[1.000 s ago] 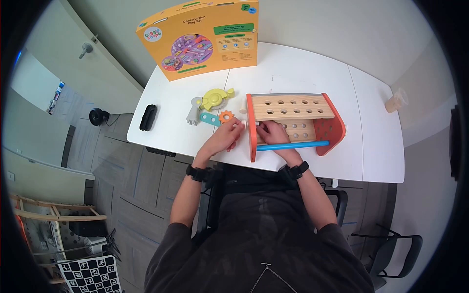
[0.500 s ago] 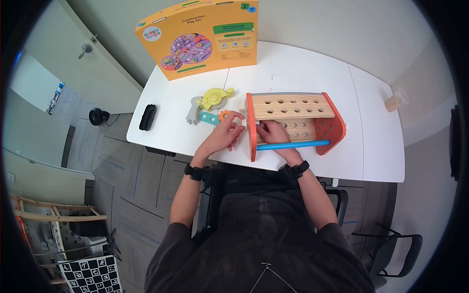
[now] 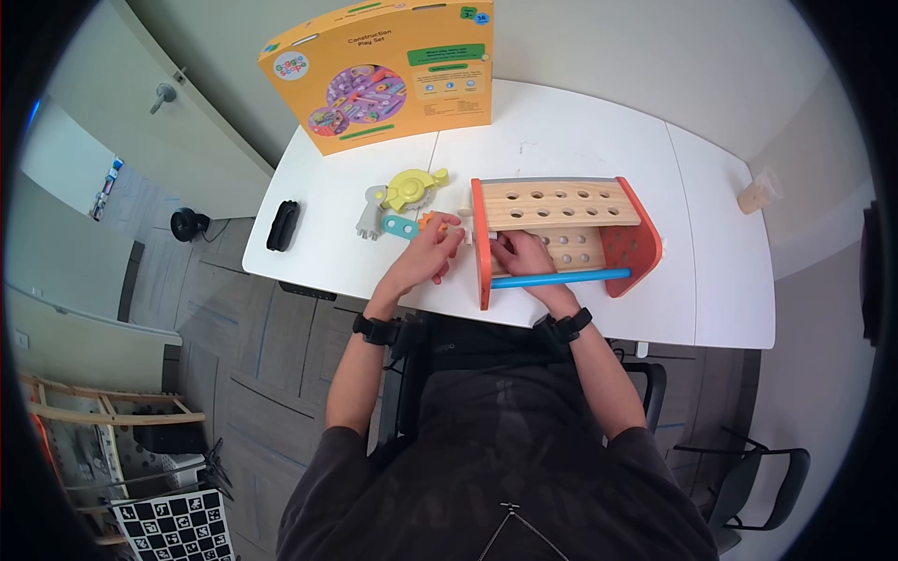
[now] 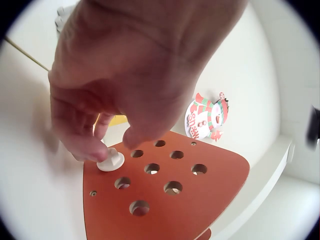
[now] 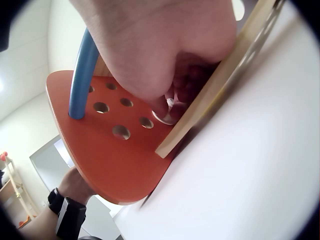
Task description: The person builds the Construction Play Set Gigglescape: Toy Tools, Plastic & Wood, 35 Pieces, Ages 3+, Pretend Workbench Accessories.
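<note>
White fastener (image 4: pixel 111 160) sits at a hole of the orange panel (image 4: pixel 167 202), just under the left hand's (image 3: pixel 426 257) bent fingers; one seems to touch its rim, the thumb standing apart. The step looks like working this fastener from both faces, whether tightening or loosening I cannot tell; turning it would call for bringing that thumb in. The right hand (image 3: pixel 527 254) reaches beneath the blue rod (image 3: pixel 561 279), fingers curled on a mostly hidden white piece (image 5: pixel 163 118) at the panel's inner face.
</note>
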Motion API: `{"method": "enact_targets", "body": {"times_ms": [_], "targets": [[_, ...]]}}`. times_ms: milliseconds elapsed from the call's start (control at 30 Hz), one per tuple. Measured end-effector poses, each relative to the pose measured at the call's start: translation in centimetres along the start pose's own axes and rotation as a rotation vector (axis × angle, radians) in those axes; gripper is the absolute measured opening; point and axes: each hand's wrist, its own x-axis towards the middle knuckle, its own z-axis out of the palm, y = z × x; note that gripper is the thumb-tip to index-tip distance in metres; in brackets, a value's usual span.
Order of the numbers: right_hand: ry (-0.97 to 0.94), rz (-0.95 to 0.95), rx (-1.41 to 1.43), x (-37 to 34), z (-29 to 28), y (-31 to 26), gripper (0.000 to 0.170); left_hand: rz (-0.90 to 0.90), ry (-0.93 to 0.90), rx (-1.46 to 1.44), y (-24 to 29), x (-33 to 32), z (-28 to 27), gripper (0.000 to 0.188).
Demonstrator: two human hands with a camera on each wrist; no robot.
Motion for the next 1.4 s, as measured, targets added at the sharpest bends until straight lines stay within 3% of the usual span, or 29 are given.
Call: {"method": "enact_targets", "body": {"times_ms": [100, 300, 400, 500, 600, 700, 900, 1000, 1100, 1200, 1300, 1400], "targets": [[0.006, -0.008, -0.001, 0.0, 0.0, 0.1, 0.026, -0.111, -0.094, 0.054, -1.8, 1.6, -0.3, 0.03], [0.007, -0.006, -0.012, -0.1, -0.1, -0.2, 0.025, 0.119, -0.077, 0.101, -0.8, 0.1, 0.0, 0.03], [0.01, -0.003, -0.009, -0.1, -0.1, -0.3, 0.025, 0.042, -0.077, -0.012, -0.8, 0.3, 0.3, 0.027], [0.009, -0.005, -0.021, 0.0, 0.1, 0.2, 0.025, -0.09, -0.12, 0.081, -2.2, 1.9, 0.2, 0.025], [0.004, 0.005, 0.005, 0.0, 0.1, 0.2, 0.025, 0.077, -0.122, 0.122, -2.0, 1.0, 0.0, 0.03], [0.001, 0.001, 0.001, 0.0, 0.0, 0.0, 0.025, 0.178, 0.001, 0.146, -0.6, 0.2, 0.2, 0.029], [0.009, -0.006, 0.001, 0.0, 0.1, 0.1, 0.026, -0.065, -0.053, 0.186, -1.7, 1.4, -0.1, 0.034], [0.006, -0.007, -0.003, 0.0, 0.0, 0.1, 0.026, 0.115, -0.057, 0.164, -3.6, 1.8, -0.3, 0.045], [0.002, 0.004, -0.004, 0.0, 0.0, 0.0, 0.026, -0.035, -0.054, -0.011, -1.9, 1.0, -0.5, 0.044], [-0.004, 0.017, -0.008, 0.0, -0.1, -0.2, 0.026, -0.125, -0.036, -0.001, -1.3, 1.3, 0.0, 0.04], [0.011, -0.005, 0.008, 0.0, 0.0, 0.0, 0.026, -0.096, -0.106, -0.013, -1.9, 1.9, 0.3, 0.033], [0.023, -0.014, 0.01, 0.0, 0.1, 0.1, 0.026, 0.081, -0.154, 0.051, -2.2, 1.4, -0.2, 0.031]]}}
